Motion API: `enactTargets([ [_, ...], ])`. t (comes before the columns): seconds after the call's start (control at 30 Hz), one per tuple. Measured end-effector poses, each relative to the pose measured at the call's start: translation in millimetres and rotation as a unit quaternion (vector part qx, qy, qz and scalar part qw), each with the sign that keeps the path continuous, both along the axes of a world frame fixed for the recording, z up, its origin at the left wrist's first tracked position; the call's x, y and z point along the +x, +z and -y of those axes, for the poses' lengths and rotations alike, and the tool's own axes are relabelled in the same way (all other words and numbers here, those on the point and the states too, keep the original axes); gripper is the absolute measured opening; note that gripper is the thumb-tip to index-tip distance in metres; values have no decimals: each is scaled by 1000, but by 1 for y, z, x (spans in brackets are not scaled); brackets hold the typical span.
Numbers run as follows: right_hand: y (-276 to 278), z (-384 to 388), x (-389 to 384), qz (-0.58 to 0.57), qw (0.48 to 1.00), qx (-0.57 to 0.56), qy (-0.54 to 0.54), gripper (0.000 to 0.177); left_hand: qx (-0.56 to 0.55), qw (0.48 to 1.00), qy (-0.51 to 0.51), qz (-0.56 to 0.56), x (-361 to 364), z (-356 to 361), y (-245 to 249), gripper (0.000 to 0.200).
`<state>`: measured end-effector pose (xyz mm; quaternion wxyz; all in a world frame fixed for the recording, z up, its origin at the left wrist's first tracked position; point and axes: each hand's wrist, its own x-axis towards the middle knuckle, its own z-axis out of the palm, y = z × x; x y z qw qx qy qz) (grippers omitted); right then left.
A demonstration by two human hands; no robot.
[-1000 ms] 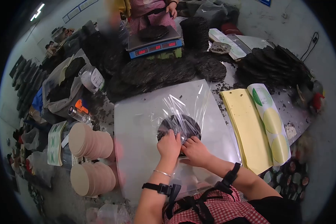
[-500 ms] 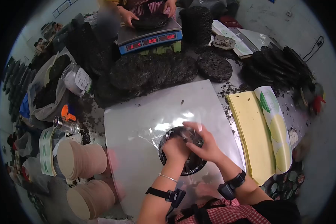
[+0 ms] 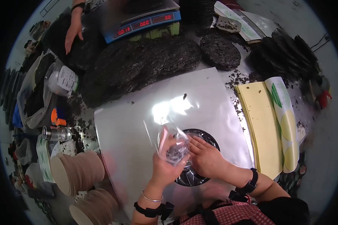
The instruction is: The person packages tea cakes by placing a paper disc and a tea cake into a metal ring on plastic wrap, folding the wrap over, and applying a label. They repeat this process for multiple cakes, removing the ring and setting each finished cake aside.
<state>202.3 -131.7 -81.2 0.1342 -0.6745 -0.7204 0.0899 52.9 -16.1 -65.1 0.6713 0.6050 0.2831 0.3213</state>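
A round black dish (image 3: pixel 193 178) sits on the pale sheet (image 3: pixel 127 150) in front of me. Clear plastic film (image 3: pixel 176 150) is bunched up at its left side, and shiny film also covers part of the dish. My left hand (image 3: pixel 167 168) is closed around the bunched film, its fingers seen partly through it. Over the right part of the dish, my right hand (image 3: pixel 206 157) has its fingers together, with the fingertips at the edge of the bunched film. What lies under the right palm is hidden.
Dark rough slabs (image 3: pixel 150 63) lie behind the sheet, before a blue scale (image 3: pixel 142 23). A co-worker's hand (image 3: pixel 74 33) reaches in at the upper left. Yellow sheets (image 3: pixel 259 127) lie right; stacked beige discs (image 3: pixel 79 170), a glass bottle (image 3: pixel 58 134) and a plastic jar (image 3: pixel 62 80) stand left.
My left hand has moved off the dish to the left with film bunched in it. My right hand has come down onto the dish. The co-worker's hands left the scale; one is now further left.
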Motion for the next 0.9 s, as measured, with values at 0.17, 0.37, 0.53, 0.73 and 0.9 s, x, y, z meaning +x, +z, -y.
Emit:
enactTargets([
  [0.17, 11, 14, 10, -303, 950, 72, -9, 62, 491, 855, -122, -112, -14, 11, -17, 37],
  [0.37, -8, 8, -9, -87, 994, 56, -21, 60, 497, 790, -144, -329, -5, 21, -16, 51],
  [0.53, -7, 13, -13, 37, 999, 36, -14, 56, 473, 813, -127, -314, -8, 46, 11, 66],
  [0.73, -7, 53, -25, -59, 995, 57, -64, 56, 542, 729, -93, -409, 2, 50, -21, 60],
  [0.9, 46, 56, 30, -173, 982, -60, -47, 44, 535, 718, -136, -424, 1, 47, -20, 67],
])
